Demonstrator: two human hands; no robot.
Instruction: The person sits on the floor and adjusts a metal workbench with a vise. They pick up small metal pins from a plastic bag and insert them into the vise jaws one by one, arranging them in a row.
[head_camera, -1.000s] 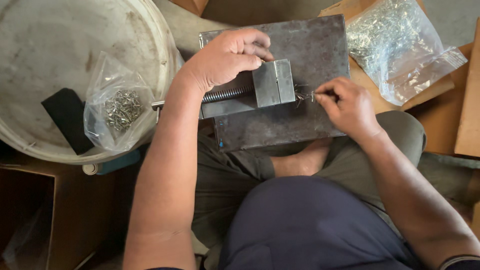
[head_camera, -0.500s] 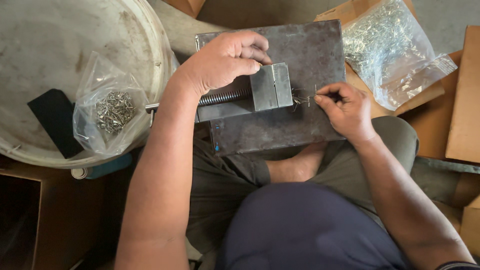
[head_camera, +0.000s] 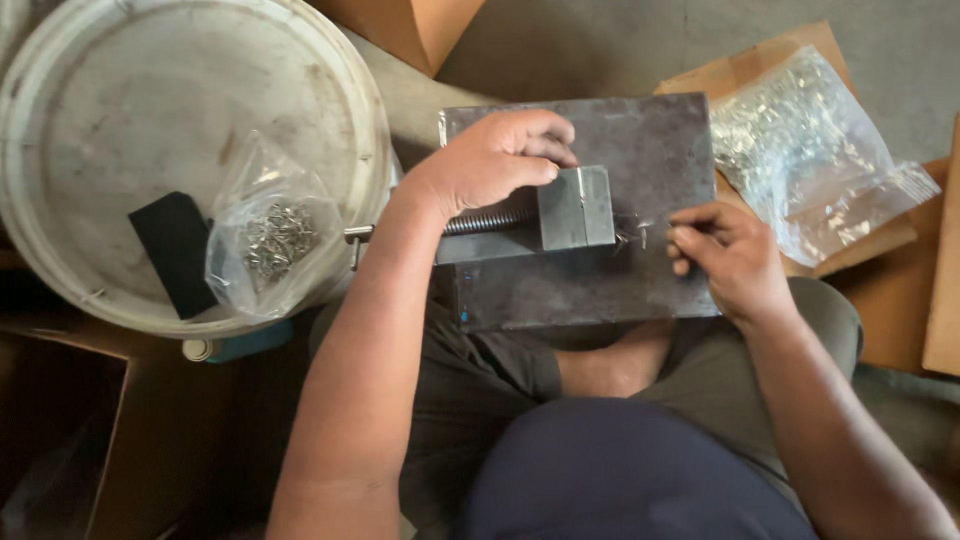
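A seated person works a small vise-like press over the lap: the left hand (head_camera: 495, 160) lies curled over the top of the grey steel sliding block (head_camera: 577, 208), which rides on a dark threaded screw rod (head_camera: 490, 222) across a flat, dark steel base plate (head_camera: 660, 150). The right hand (head_camera: 728, 255), which half a second ago pinched a tiny metal piece right at the block's face, has drawn back a little toward the plate's right edge; its grip is now loosely curled, thumb and forefinger near each other, and whether anything remains between them cannot be told. A small bright metal pin (head_camera: 643, 236) stands just off the block's right face, apart from the fingers, which suggests the piece has been seated and released. The left hand's hold on the block is unchanged. On the white round plastic bucket lid (head_camera: 120, 100) to the left lie a clear plastic bag of small metal fasteners (head_camera: 270, 238) and a black rectangular pad (head_camera: 175, 250); a larger clear bag of shiny metal parts (head_camera: 810, 150) rests on brown cardboard (head_camera: 880, 290) to the right.
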